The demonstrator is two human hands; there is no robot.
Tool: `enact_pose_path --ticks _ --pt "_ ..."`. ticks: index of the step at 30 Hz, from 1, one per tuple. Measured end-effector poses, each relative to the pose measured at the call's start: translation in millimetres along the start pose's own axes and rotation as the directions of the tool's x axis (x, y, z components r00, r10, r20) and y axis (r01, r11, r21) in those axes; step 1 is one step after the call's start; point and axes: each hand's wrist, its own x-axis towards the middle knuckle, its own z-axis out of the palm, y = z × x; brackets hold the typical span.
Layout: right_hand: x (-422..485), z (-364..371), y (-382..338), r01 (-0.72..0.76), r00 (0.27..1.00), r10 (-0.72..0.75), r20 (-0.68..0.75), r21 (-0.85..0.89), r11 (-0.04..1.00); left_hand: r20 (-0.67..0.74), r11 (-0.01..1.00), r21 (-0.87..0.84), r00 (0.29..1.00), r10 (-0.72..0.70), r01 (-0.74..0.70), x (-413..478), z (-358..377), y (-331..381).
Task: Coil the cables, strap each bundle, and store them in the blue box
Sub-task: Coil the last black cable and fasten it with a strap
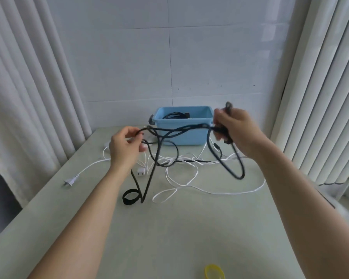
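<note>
Black round power cable (175, 130) spans between our 2 hands above the pale green tabletop (169, 228). Our left hand (125, 147) pinches 1 strand between thumb and fingertips. Our right hand (233, 129) is closed around several gathered loops, with 1 loop hanging below it. Behind the hands sits the light blue plastic box (184, 135), which appears to hold another dark coil. Thin white cable (189, 178) lies tangled on the tabletop, beside a black looped strap (129, 196).
</note>
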Motion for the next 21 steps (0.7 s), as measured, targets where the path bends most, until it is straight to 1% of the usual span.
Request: enact_pose_path --ticks 1,2,3,4,5,6,7,8,9,10,11,12,14,15,16,18,19,21 --pt "-3 4 0 0.057 0.994 -0.036 0.105 -0.204 0.977 -0.074 0.999 -0.047 0.997 -0.014 0.011 2 -1 3" --pt "-5 8 1 0.107 0.981 -0.040 0.188 -0.364 0.925 -0.085 1.000 -0.015 0.996 -0.014 0.012 3 -2 7" --pt "-7 12 2 0.129 0.970 -0.021 0.241 -0.441 0.888 -0.029 0.998 0.062 0.999 -0.019 0.020 3 -3 12" --pt "-8 16 3 0.121 0.963 0.005 0.269 -0.451 0.884 0.055 0.983 0.183 0.998 -0.038 0.027 1 -3 16" --pt "-8 18 4 0.106 0.961 0.023 0.277 -0.441 0.891 0.130 0.940 0.342 0.990 -0.058 0.010 0 -3 21" --pt "-8 21 5 0.095 0.961 0.030 0.275 -0.431 0.898 0.174 0.862 0.506 0.982 -0.074 -0.025 -3 -2 25" --pt "-8 23 5 0.090 0.963 0.028 0.267 -0.418 0.904 0.196 0.789 0.610 0.979 -0.053 -0.079 -7 -1 32" --pt "-7 25 6 0.087 0.965 0.024 0.260 -0.410 0.908 0.226 0.771 0.621 0.974 -0.002 -0.142 -9 -1 39" --pt "-6 27 6 0.089 0.967 0.018 0.253 -0.405 0.910 0.277 0.814 0.548 0.960 0.039 -0.191 -11 2 45" --pt "-6 28 8 0.090 0.969 0.014 0.248 -0.402 0.911 0.339 0.879 0.434 0.940 0.047 -0.200 -14 4 51" --pt "-6 29 8 0.091 0.970 0.008 0.244 -0.394 0.915 0.419 0.927 0.331 0.908 0.023 -0.177 -20 8 55" --pt "-6 30 9 0.089 0.972 0.004 0.237 -0.382 0.920 0.519 0.950 0.273 0.855 -0.014 -0.150 -27 13 59" --pt "-7 32 10 0.086 0.974 -0.005 0.224 -0.355 0.931 0.679 0.963 0.233 0.732 -0.062 -0.135 -41 26 60" --pt "-7 33 10 0.085 0.976 -0.010 0.219 -0.339 0.937 0.721 0.962 0.234 0.689 -0.073 -0.142 -46 32 59" --pt "-7 34 10 0.088 0.976 -0.017 0.215 -0.323 0.942 0.741 0.958 0.239 0.667 -0.075 -0.158 -51 36 58" --pt "-7 33 9 0.094 0.978 -0.031 0.204 -0.307 0.947 0.756 0.959 0.219 0.653 -0.050 -0.180 -54 39 55" --pt "-5 32 9 0.097 0.979 -0.031 0.204 -0.326 0.940 0.752 0.967 0.191 0.658 -0.033 -0.170 -51 37 54" --pt "-4 26 11 0.089 0.976 0.005 0.220 -0.415 0.905 0.714 0.977 0.146 0.700 0.004 -0.154 -46 31 51"
